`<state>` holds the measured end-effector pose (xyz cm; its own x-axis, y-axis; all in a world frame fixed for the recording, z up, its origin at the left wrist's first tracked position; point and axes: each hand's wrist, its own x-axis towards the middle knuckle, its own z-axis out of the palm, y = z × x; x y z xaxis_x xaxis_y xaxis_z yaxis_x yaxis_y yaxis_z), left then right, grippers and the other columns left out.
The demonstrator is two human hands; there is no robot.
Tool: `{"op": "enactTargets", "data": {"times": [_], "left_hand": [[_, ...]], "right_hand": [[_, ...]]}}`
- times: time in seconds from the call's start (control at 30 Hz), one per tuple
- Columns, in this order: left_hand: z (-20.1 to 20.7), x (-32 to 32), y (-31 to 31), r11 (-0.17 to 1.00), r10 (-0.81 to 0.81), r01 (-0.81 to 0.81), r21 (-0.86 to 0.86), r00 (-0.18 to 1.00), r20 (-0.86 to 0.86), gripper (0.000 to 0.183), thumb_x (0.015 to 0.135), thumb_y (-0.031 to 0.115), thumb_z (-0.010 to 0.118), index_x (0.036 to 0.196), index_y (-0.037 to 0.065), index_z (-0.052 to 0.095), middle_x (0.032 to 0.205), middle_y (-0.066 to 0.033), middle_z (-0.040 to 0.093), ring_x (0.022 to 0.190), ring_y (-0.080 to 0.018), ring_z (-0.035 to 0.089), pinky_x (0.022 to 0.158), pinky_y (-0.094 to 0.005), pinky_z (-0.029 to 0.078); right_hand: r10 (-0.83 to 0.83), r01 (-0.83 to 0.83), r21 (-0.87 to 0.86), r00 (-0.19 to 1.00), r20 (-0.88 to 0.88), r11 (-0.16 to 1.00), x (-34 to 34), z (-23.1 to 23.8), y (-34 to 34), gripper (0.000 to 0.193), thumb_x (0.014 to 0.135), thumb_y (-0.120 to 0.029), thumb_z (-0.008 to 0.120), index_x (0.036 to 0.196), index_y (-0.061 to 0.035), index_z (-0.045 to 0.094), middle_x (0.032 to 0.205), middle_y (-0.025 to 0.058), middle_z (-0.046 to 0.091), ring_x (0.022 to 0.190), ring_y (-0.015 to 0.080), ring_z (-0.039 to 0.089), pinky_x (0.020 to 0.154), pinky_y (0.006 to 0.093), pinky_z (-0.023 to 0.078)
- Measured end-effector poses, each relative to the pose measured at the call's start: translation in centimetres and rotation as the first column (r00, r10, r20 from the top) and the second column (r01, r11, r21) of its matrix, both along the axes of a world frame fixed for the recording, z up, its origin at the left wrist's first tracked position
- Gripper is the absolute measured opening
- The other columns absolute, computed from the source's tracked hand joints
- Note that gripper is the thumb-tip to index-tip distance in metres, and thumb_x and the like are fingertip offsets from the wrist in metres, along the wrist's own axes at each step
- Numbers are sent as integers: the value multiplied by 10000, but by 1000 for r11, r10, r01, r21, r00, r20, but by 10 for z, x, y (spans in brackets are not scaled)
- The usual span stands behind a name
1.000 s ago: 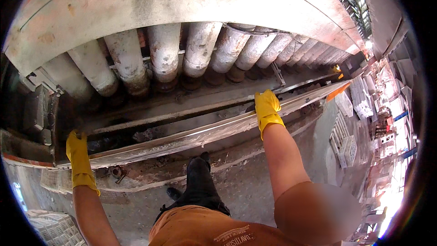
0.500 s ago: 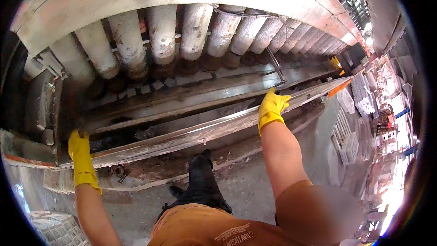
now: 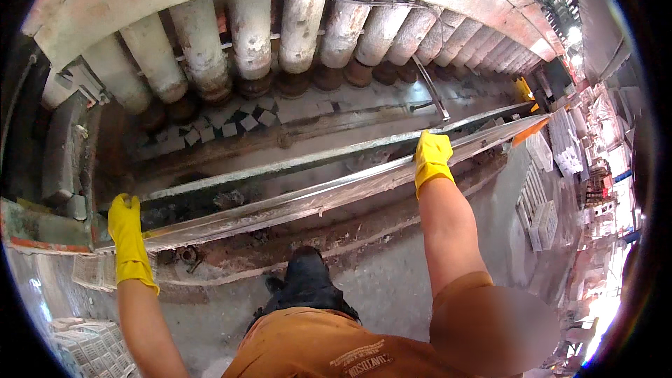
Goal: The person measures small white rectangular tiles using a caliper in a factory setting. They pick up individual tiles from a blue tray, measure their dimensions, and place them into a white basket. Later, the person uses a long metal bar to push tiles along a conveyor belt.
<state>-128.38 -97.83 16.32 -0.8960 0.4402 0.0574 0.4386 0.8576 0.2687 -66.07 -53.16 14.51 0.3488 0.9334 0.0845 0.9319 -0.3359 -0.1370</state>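
A long, dirty metal panel (image 3: 315, 203) stands on edge along the near side of a deep trough, running from lower left to upper right. My left hand (image 3: 127, 231), in a yellow rubber glove, has its fingers curled at the panel's left end, by the trough's corner. My right hand (image 3: 434, 155), gloved the same way, is closed over the panel's upper edge, right of centre. Just behind the panel, inside the trough, a narrow beam (image 3: 294, 161) runs nearly parallel to it. The fingertips of both hands are mostly hidden.
Thick whitish cylinders (image 3: 250, 35) hang in a row over the far side of the trough. Beneath them lie square tile pieces (image 3: 248, 122). A metal bar (image 3: 432, 91) slants down beyond my right hand. White crates (image 3: 91, 350) stand at lower left, with pallets (image 3: 528, 196) at right.
My right hand, whose thumb stuck out earlier, is now closed at the panel's edge. The view has shifted, showing more tile pieces and the beam more clearly. My left hand stays at the left end.
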Motion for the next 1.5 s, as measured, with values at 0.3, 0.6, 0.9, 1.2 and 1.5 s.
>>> {"op": "enactTargets", "data": {"times": [0.3,0.6,0.9,1.2,1.5], "left_hand": [[-9,2,-14,999,44,-45,-16,998,-39,446,920,389,712,1247,86,690,1178,-158,743,1094,-338,703,936,-422,537],[-37,22,-42,993,113,-106,52,983,-146,443,924,402,692,1211,65,696,1143,-180,743,1028,-369,715,879,-451,551],[-70,102,-37,937,343,-319,140,916,-208,454,924,431,642,1162,51,712,1134,-222,726,1021,-438,691,864,-532,536],[-77,143,-18,943,333,-328,60,934,-129,519,877,412,699,1215,17,692,1221,-263,690,1123,-444,663,950,-519,526],[-72,159,-30,899,435,-425,105,894,-110,529,862,449,706,1236,75,700,1227,-216,704,1113,-427,673,920,-516,537]], "right_hand": [[179,-105,-246,937,301,964,8,29,-2,382,1030,-354,501,1201,-136,762,1248,178,707,1165,348,670,943,586,492],[219,-130,-233,885,411,964,108,0,32,285,987,-269,590,1155,-144,783,1183,170,736,1128,370,681,887,649,516],[269,-174,-246,859,436,954,160,-1,33,293,982,-242,587,1204,-172,764,1205,154,725,1175,348,653,943,728,436],[33,-31,-17,996,87,999,218,-56,59,539,972,-382,614,1322,25,560,1256,327,596,1104,424,659,921,553,504],[180,-121,-193,928,328,974,203,-33,27,406,1055,-292,433,1265,-105,727,1306,208,663,1197,366,643,939,639,430]]}}
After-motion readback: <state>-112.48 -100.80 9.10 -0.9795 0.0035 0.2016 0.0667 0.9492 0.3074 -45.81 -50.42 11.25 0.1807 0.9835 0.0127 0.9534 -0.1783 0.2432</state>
